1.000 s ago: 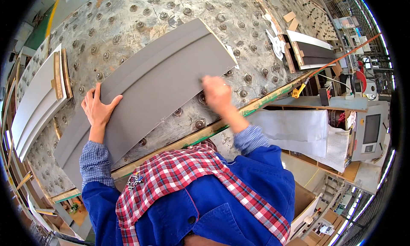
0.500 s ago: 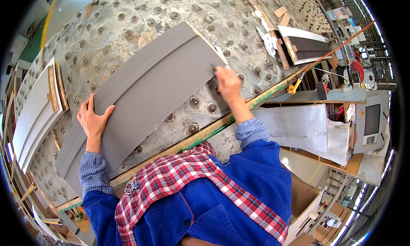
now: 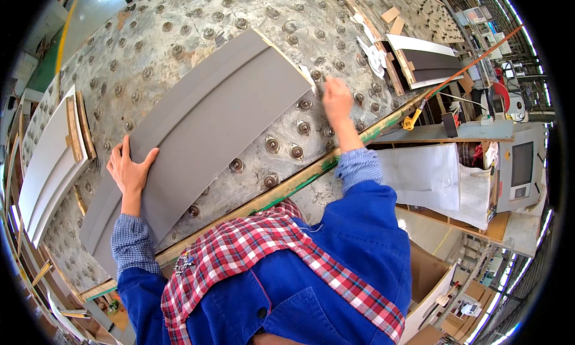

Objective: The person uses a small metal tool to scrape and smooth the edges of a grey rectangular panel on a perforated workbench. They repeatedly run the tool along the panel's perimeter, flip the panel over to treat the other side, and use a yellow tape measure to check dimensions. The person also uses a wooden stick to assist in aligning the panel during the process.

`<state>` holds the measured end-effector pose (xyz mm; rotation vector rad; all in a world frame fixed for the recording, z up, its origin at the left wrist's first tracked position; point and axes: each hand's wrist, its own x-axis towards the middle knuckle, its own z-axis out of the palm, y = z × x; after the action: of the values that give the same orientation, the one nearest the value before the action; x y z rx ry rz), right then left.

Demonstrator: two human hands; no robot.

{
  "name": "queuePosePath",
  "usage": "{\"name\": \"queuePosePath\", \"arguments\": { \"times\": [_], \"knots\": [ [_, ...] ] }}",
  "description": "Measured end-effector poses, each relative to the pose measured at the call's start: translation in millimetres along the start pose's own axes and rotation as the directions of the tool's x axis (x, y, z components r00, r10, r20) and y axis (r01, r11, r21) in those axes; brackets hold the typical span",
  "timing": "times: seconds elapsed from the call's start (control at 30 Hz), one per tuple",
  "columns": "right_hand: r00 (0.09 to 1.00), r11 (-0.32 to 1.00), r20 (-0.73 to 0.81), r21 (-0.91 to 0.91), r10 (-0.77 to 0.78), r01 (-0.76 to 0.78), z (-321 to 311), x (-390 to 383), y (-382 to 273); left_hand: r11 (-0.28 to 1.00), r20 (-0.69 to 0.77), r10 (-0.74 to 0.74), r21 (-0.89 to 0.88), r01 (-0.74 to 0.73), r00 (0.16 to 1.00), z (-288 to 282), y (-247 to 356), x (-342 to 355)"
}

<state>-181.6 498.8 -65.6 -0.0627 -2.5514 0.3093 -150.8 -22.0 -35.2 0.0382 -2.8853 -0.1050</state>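
Grey panel [image 3: 206,126] — curved, smooth, ridged, left grip [image 3: 130,168] splayed, right grip [image 3: 338,98] curled — hold unclear

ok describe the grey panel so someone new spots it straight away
Find the big studded metal table. Across its near side, under the left hand, lies the grey panel, a long sheet with a lengthwise line near its far edge. Unlike the white panel to its left and the white-bordered dark panel at far right, its top is grey throughout.
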Motion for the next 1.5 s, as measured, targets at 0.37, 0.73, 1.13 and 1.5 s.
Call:
{"name": "queuePosePath", "arguments": {
  "times": [0.37,0.73,1.13,1.5],
  "knots": [
    [0.999,0.998,0.031,0.053,-0.024,0.022,-0.7,1.7,-7.3,1.0,0.013,-0.012,0.008,0.012,1.0,-5.2,-1.6,-3.1],
    [0.998,0.998,-0.006,0.03,0.055,-0.055,9.1,4.4,0.2,0.999,0.016,-0.045,-0.014,0.045,0.999,-5.5,2.0,1.0],
    [0.986,0.958,-0.055,0.233,-0.159,0.168,13.5,-1.1,-98.1,0.998,-0.027,-0.06,-0.027,0.059,0.998,5.1,26.8,25.5],
    [0.873,0.701,0.074,0.631,-0.482,0.333,-20.0,-126.5,-287.7,0.991,0.021,-0.094,-0.098,0.095,0.995,2.7,26.3,29.8]
  ]
}}
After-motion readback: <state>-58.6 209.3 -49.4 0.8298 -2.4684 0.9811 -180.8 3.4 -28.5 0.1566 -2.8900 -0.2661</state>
